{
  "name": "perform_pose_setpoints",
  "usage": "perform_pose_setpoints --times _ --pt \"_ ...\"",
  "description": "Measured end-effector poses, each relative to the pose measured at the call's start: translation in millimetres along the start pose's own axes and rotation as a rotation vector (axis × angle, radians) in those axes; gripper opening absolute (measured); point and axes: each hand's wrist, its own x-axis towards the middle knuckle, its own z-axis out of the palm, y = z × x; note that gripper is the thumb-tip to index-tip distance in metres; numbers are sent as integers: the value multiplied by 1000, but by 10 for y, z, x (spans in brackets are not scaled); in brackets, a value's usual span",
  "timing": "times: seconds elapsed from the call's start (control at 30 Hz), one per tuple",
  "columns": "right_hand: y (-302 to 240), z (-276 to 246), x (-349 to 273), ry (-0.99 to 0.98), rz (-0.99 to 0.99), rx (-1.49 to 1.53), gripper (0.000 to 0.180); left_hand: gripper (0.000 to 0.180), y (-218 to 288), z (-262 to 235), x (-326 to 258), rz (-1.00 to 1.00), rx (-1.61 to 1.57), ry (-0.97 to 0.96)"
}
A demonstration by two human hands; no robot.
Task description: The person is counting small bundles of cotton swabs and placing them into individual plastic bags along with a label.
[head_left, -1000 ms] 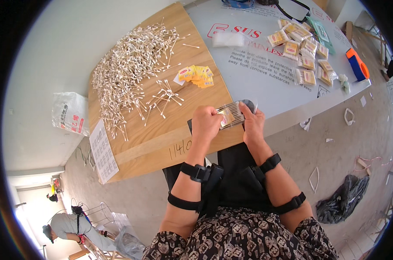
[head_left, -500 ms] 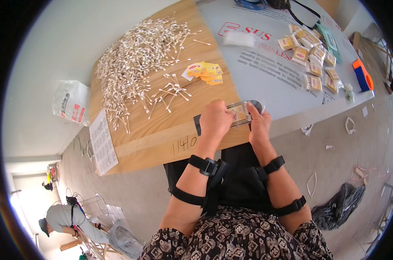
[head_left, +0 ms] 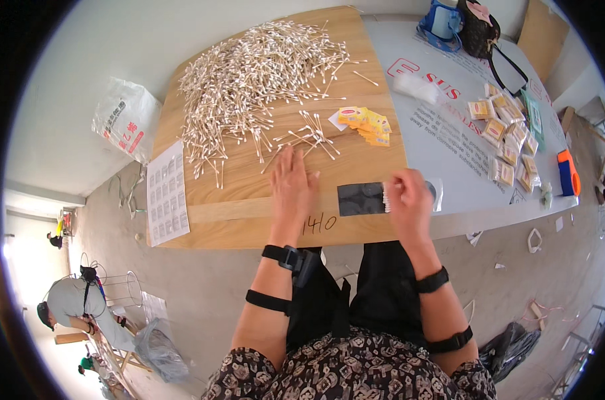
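**Cotton swab bundle in right hand, left hand flat on board**

Right hand [head_left: 409,200] closed around a small bundle of cotton swabs [head_left: 386,197], held just over a dark rectangular pad [head_left: 360,199] at the near edge of the wooden board [head_left: 249,220]. Left hand [head_left: 293,188] open, palm down, fingers spread on the board, holding nothing, fingertips just beside loose swabs [head_left: 302,137]. Big swab pile [head_left: 249,73] further back. Yellow packets [head_left: 366,125] stacked right of the loose swabs. More filled packets [head_left: 509,143] on the grey table [head_left: 449,160], well apart from both hands
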Motion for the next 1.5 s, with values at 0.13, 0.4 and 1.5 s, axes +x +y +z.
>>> perform_pose_setpoints --times 0.13,0.4,1.5 --pt "-200 618 430 -92 -128 -202 29 41 12 49 -41 -113 -190 20" --pt "-149 1056 682 -86 -151 -509 19 17 -96 74 190 -344 -211 64" --pt "-77 987 853 -460 -242 -155 9 12 -290 -117 -141 -133 -442 -56"
